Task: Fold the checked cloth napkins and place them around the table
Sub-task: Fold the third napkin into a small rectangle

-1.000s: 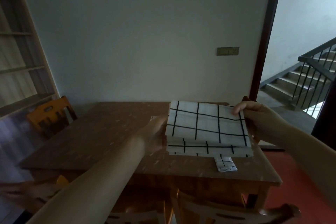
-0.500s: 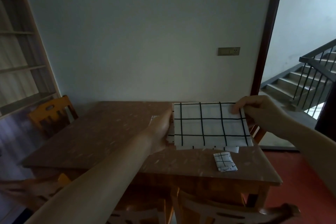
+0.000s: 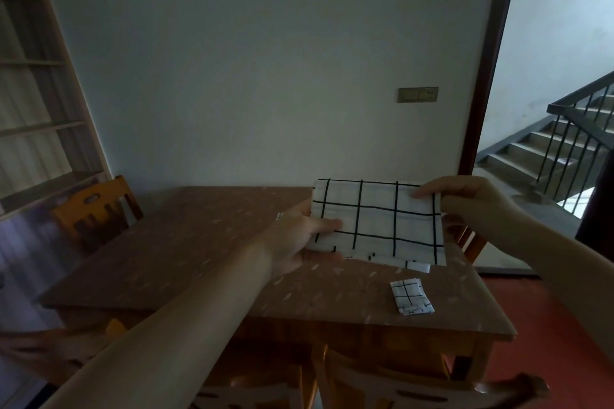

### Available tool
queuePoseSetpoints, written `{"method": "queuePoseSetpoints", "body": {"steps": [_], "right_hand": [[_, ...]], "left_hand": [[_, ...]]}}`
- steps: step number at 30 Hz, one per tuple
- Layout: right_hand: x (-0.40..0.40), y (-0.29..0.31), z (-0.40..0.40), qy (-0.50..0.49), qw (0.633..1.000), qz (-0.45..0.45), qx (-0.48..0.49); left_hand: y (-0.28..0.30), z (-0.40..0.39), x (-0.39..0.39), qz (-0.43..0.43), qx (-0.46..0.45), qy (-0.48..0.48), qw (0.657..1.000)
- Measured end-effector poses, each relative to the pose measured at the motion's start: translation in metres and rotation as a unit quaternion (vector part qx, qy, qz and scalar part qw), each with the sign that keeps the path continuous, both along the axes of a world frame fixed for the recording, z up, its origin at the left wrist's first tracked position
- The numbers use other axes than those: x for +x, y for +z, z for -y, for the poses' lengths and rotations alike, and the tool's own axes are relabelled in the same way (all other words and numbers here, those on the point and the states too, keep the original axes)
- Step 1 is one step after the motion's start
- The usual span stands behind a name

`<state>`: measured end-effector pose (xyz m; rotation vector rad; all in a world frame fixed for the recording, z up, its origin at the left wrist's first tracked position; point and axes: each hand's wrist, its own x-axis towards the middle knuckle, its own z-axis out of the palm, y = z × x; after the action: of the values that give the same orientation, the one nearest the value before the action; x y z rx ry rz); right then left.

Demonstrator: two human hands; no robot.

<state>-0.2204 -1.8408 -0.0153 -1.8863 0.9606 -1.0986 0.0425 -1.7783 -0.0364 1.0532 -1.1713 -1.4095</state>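
A white napkin with black checks [image 3: 378, 219] is held up over the right part of the brown table [image 3: 199, 259]. My left hand [image 3: 299, 236] pinches its lower left edge, thumb on top. My right hand [image 3: 465, 202] pinches its upper right corner. Under its lower edge, a strip of more checked cloth [image 3: 415, 264] shows on the table. A small folded checked napkin [image 3: 410, 295] lies near the table's front right edge.
An orange wooden chair [image 3: 96, 212] stands at the table's far left. Another chair back [image 3: 415, 385] is at the near side below me. Shelves [image 3: 30, 109] line the left wall. An open doorway on the right leads to stairs [image 3: 564, 149].
The napkin has been lifted off the stack and tilted up toward me. My left hand shifted from beside the cloth to pinching its lower left edge; my right hand rose with the corner.
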Motion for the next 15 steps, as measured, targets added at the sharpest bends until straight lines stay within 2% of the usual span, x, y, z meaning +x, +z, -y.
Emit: {"method": "queuePoseSetpoints", "body": {"steps": [3, 5, 7, 11, 15], "right_hand": [[-0.004, -0.004, -0.002, 0.097, 0.982, 0.092, 0.137], [-0.005, -0.008, -0.003, 0.077, 0.969, 0.051, 0.231], [-0.005, -0.014, -0.004, 0.076, 0.956, 0.035, 0.282], [-0.004, -0.015, -0.004, 0.057, 0.974, -0.063, 0.21], [-0.002, -0.014, -0.006, 0.042, 0.983, -0.048, 0.174]], "left_hand": [[0.003, 0.0, -0.001, -0.017, -0.004, 0.004, 1.0], [0.003, 0.001, -0.001, -0.012, -0.011, 0.006, 1.0], [0.002, 0.002, -0.001, -0.005, -0.019, 0.012, 1.0], [0.001, 0.005, 0.002, 0.031, -0.044, 0.015, 0.998], [0.002, 0.011, 0.006, 0.072, -0.074, 0.05, 0.993]]}}
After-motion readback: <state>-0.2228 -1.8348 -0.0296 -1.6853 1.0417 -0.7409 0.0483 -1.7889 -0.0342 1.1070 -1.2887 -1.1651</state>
